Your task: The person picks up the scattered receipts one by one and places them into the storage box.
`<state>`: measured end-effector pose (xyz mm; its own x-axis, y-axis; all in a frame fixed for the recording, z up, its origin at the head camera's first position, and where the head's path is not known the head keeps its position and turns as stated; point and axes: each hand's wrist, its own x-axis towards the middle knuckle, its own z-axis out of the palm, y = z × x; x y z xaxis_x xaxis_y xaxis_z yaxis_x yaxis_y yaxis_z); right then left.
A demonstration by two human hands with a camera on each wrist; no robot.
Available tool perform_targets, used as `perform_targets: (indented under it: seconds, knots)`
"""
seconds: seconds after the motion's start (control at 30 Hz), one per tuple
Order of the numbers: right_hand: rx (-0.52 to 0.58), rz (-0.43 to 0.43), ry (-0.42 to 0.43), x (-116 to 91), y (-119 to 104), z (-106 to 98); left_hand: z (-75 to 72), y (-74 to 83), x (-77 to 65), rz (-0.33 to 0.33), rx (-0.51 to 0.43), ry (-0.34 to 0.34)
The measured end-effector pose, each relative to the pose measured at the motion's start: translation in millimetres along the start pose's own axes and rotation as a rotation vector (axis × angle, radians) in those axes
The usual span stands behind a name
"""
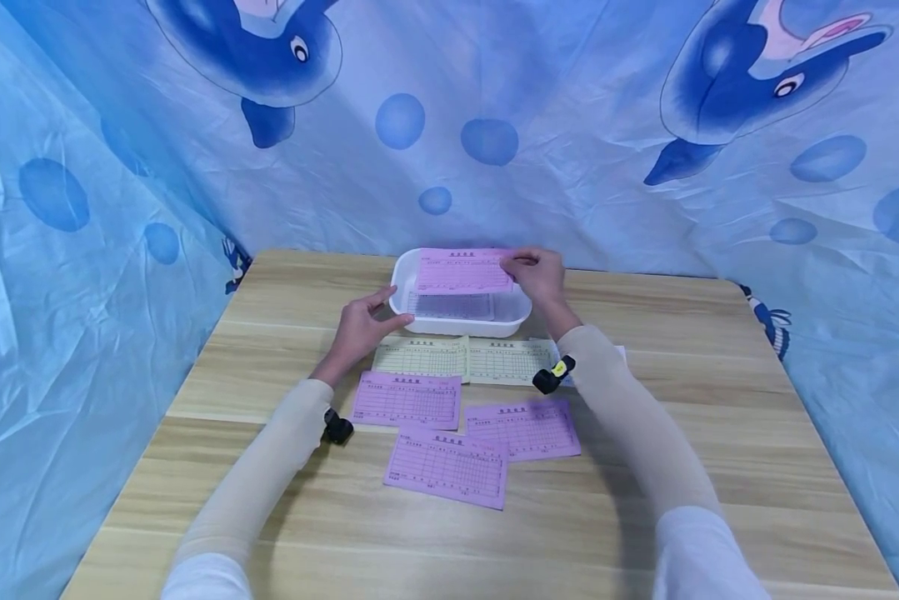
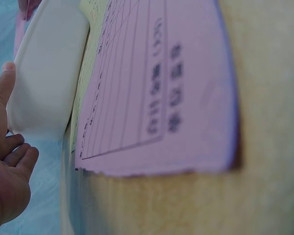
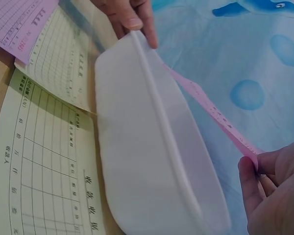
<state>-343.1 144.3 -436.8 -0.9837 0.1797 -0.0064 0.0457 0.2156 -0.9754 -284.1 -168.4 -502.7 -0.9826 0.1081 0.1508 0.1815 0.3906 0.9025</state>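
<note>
My right hand (image 1: 541, 277) pinches a pink receipt slip (image 1: 462, 273) by its right end, between thumb and fingers. The slip hangs over the white plastic container (image 1: 470, 328), covering part of its far side. At the container's left end my left hand (image 1: 361, 327) grips the rim, thumb toward the front and fingers round the end, as the right wrist view also shows. Inside the container lies a pale printed slip (image 1: 449, 307), partly hidden by the pink one. In the right wrist view the pinched slip (image 3: 210, 108) appears nearly edge-on.
Before the container lie two yellow slips (image 1: 419, 357) side by side. Nearer are three purple slips, one at left (image 1: 407, 400), one at right (image 1: 524, 429), one in front (image 1: 449, 467). White paper (image 1: 620, 353) shows beside the right forearm. A blue curtain (image 1: 449, 208) backs the wooden table (image 1: 284, 533).
</note>
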Motion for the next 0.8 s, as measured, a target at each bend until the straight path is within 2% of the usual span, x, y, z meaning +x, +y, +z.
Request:
perform_targets:
  seconds: [0.23, 0.47, 0.8]
  knots:
    - [-0.023, 0.0, 0.013, 2, 7, 15, 0.8, -0.1, 1.0, 0.014, -0.002, 0.008]
    - [-0.125, -0.013, -0.015, 3, 12, 23, 0.6, -1.2, 2.5, 0.006, 0.022, 0.014]
    - [-0.209, -0.021, -0.054, 1, 13, 32, 0.3, 0.5, 2.0, 0.006, 0.039, 0.025]
